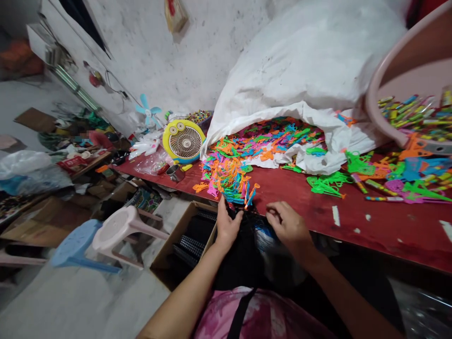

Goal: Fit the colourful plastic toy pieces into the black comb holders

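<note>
Beyond the grip rises a scuffed, grey-white wall (219,61). A red-topped worktable (381,230) stretches ahead and rightward of it. Left of the grip, a pale pink plastic stool (115,227) and blue plastic stool (76,244) stand on dim grey floor (106,303).

Both arms are bare and reach forward from the lower edge of the view. The left forearm (192,287) slants up and to the right, its wrist fairly straight. The left hand (228,226) points away from the body, with the thumb standing apart from the forefinger in a V. The right forearm (348,292) slants up and to the left; the right hand (291,230) has bent fingers turned toward the other hand. The hands are apart.
</note>
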The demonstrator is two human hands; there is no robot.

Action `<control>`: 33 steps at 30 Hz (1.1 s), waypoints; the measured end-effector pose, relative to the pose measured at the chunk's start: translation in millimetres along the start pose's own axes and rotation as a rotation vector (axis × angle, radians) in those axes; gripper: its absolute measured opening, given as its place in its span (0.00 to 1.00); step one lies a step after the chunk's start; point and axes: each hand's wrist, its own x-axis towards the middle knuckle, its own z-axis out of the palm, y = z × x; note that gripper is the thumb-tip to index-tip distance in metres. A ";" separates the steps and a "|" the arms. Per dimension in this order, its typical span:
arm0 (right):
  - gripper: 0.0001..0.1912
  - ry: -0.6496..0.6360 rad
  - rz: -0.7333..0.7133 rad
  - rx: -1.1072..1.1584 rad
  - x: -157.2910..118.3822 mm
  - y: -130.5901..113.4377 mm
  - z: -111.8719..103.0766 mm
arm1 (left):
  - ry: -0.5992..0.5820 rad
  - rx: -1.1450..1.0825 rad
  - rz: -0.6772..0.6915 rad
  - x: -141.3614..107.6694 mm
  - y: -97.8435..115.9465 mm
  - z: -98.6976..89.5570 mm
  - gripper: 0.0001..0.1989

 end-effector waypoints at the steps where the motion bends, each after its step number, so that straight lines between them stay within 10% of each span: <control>1: 0.10 0.003 0.018 0.036 5.4 3.2 -3.0 | -0.019 0.004 0.008 3.8 1.3 -0.5 0.38; 16: 0.08 0.000 -0.011 0.019 37.7 17.4 -15.4 | -0.524 0.412 0.081 52.9 45.7 24.1 0.39; 21: 0.09 -0.001 -0.073 -0.059 40.7 18.9 -20.9 | -0.422 0.318 0.067 52.8 37.9 43.9 0.56; 28: 0.10 0.005 -0.097 0.029 42.4 21.1 -20.2 | -0.427 0.280 0.046 56.4 36.2 49.5 0.51; 33: 0.11 0.183 0.183 0.333 52.2 10.5 -41.7 | -0.412 0.260 0.030 57.1 37.5 49.5 0.51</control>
